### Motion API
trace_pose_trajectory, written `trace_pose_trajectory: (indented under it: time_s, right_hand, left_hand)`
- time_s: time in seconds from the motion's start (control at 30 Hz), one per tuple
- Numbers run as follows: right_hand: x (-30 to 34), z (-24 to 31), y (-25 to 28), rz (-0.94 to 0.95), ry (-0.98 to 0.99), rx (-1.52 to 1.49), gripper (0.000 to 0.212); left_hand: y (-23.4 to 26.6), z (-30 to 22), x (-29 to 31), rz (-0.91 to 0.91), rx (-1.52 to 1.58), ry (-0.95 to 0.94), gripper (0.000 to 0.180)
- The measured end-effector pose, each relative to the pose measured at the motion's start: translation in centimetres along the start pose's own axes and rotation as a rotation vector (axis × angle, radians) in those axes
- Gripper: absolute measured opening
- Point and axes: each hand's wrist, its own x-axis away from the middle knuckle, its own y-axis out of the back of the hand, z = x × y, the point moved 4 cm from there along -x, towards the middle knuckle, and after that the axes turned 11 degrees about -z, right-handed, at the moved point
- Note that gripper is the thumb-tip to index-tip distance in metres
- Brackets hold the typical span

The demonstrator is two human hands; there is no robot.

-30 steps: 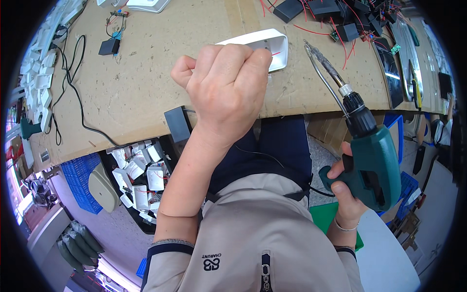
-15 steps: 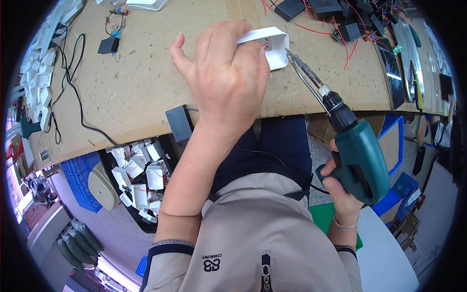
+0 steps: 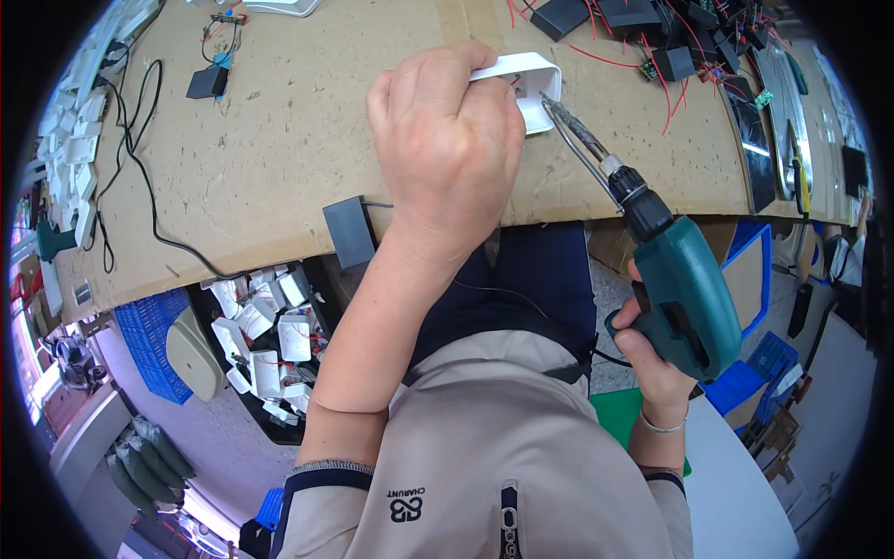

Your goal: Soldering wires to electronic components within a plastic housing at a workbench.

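My left hand [image 3: 449, 154] is closed around a white plastic housing [image 3: 540, 114] above the cardboard-covered table, its fingers reaching into the open shell. A bit of red wire shows inside; the rest is hidden behind the fingers. My right hand [image 3: 659, 368] grips a dark green soldering gun [image 3: 694, 303] by its handle. The gun's metal tip, with a thin feed tube beside it, points up and left into the housing's open side. Whether the tip touches anything in there I cannot tell. A dark grey box [image 3: 349, 233] with a cable lies by my left wrist at the table's edge.
Black boxes [image 3: 672, 64] with red wires and small circuit boards crowd the far right. A black cable [image 3: 154, 177] snakes along the left, near stacked white housings [image 3: 84, 149]. Below the table edge a black bin [image 3: 321, 289] holds several wired white housings. A blue crate [image 3: 154, 345] stands beside it.
The soldering gun's tip has shifted slightly left, further into the housing. My left hand and the housing have moved a little right, and its outstretched digit has curled in.
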Motion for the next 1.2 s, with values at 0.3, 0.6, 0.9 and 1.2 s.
trace_pose_trajectory:
  time_s: [0.3, 0.6, 0.9, 1.2]
  right_hand:
    - [-0.8, 0.4, -0.4, 0.026, -0.011, 0.02, 0.024]
    - [-1.5, 0.5, -0.2, 0.031, -0.026, 0.096, 0.04]
    - [-2.4, 2.1, -1.0, -0.016, 0.041, 0.157, 0.019]
    - [-2.3, 1.4, 0.0, 0.067, 0.114, 0.283, 0.056]
  left_hand:
    - [0.0, -0.1, -0.1, -0.005, -0.015, 0.004, 0.007]
    - [-0.2, 0.0, 0.0, -0.037, -0.022, 0.005, 0.004]
    - [-0.2, 0.1, 0.0, -0.03, -0.024, 0.023, 0.005]
    - [0.1, 0.0, -0.1, -0.003, -0.028, 0.028, 0.005]
